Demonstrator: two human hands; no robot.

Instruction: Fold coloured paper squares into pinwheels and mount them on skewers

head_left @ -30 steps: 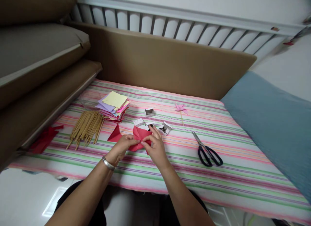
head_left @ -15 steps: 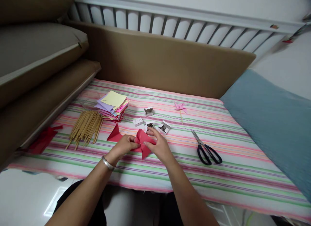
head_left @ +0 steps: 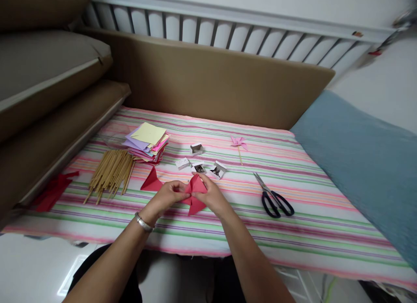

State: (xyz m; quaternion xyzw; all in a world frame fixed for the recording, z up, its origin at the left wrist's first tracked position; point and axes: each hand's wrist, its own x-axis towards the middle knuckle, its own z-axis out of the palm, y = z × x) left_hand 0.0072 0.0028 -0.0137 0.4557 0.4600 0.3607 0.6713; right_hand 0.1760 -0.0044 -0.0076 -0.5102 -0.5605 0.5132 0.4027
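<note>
A red sheet of paper [head_left: 196,194], partly folded into points, is pinched at its middle between my left hand [head_left: 167,195] and my right hand [head_left: 211,195], just above the striped cloth [head_left: 228,224]. My left wrist wears a silver bracelet. One flap of the red paper [head_left: 151,181] lies flat on the cloth to the left of my left hand.
Wooden sticks [head_left: 110,172] and a stack of coloured paper squares [head_left: 146,141] lie at the left. Small open white boxes [head_left: 208,167] sit beyond my hands. A pink pinwheel [head_left: 238,143] and black scissors [head_left: 275,201] lie to the right. Red paper scraps [head_left: 52,191] sit far left.
My right hand has folded another flap of the red paper inward to the centre. Both hands have drawn closer together on it. The view has drifted slightly right.
</note>
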